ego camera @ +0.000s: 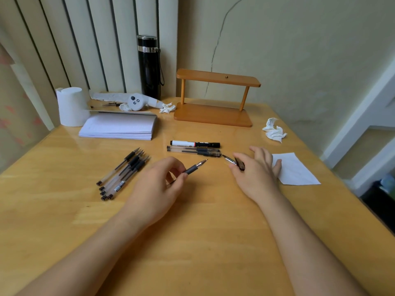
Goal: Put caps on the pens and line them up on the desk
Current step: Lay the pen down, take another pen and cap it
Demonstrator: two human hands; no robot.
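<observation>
Head view showed me my left hand (158,184) pinching an uncapped pen (195,166) by its dark grip, fingers (182,175) closed on it, long axis slanting up and to the right, tip aimed at my right hand (254,167); that hand's fingers (233,165) held a dark cap (240,163), its clip toward the pen tip, a gap between the two; I judged the cap had to turn mouth-first before sliding on; five uncapped pens (123,173) lay bunched left on the tabletop (203,231); a marker (195,144) and capped pens (193,151) lay parallel beyond; no containers held pens.
</observation>
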